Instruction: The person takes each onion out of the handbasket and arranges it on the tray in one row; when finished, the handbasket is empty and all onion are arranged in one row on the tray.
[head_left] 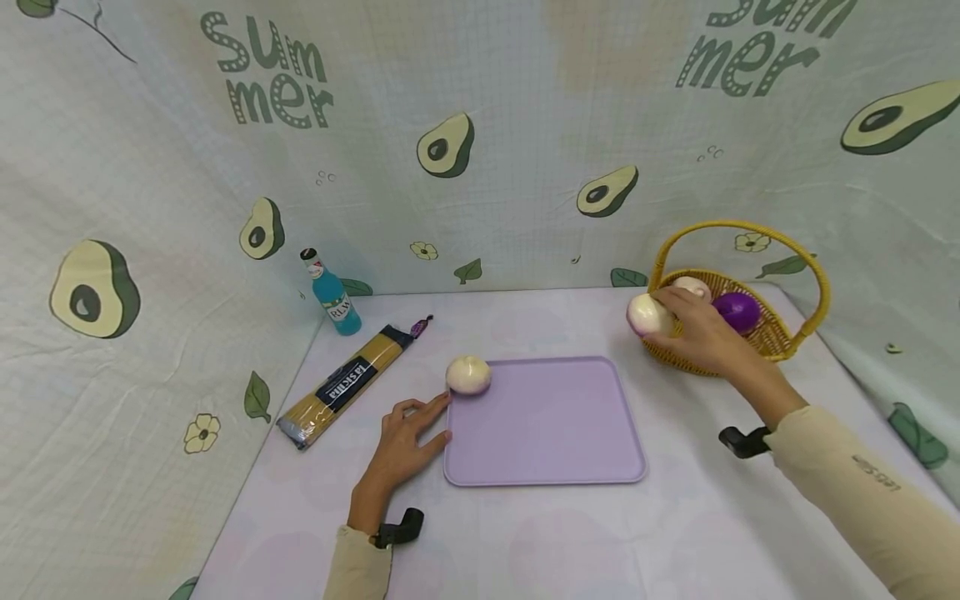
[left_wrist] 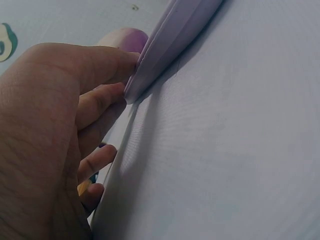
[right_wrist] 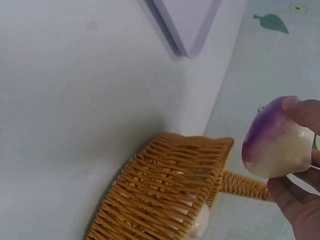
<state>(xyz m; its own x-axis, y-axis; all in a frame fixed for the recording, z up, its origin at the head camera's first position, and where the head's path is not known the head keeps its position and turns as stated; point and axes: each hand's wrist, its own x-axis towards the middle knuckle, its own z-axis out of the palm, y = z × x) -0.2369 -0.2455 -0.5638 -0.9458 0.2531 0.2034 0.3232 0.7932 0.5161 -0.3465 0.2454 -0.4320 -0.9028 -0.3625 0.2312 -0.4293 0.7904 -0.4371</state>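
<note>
With thumb and fingertips my right hand (head_left: 701, 332) grips a white-and-purple turnip (right_wrist: 280, 140), held above the left rim of the yellow wicker basket (head_left: 776, 337). Inside that basket lie a purple round vegetable (head_left: 738, 312) and a pale one (head_left: 692, 288), the latter partly hidden by the hand. My left hand (head_left: 405, 442) rests at the left side of the lilac tray (head_left: 547, 425), its extended fingers touching the edge (left_wrist: 165, 50). A second turnip (head_left: 468, 375) sits on the tray's far left corner, just beyond the left fingertips.
A pack of spaghetti (head_left: 345, 387) lies slanted left of the tray, a small purple wrapped candy (head_left: 422, 326) by its far end. Behind them stands a blue bottle (head_left: 335, 298). The basket's tall handle (head_left: 823, 292) arches up. A printed cloth (head_left: 510, 250) hangs behind the table.
</note>
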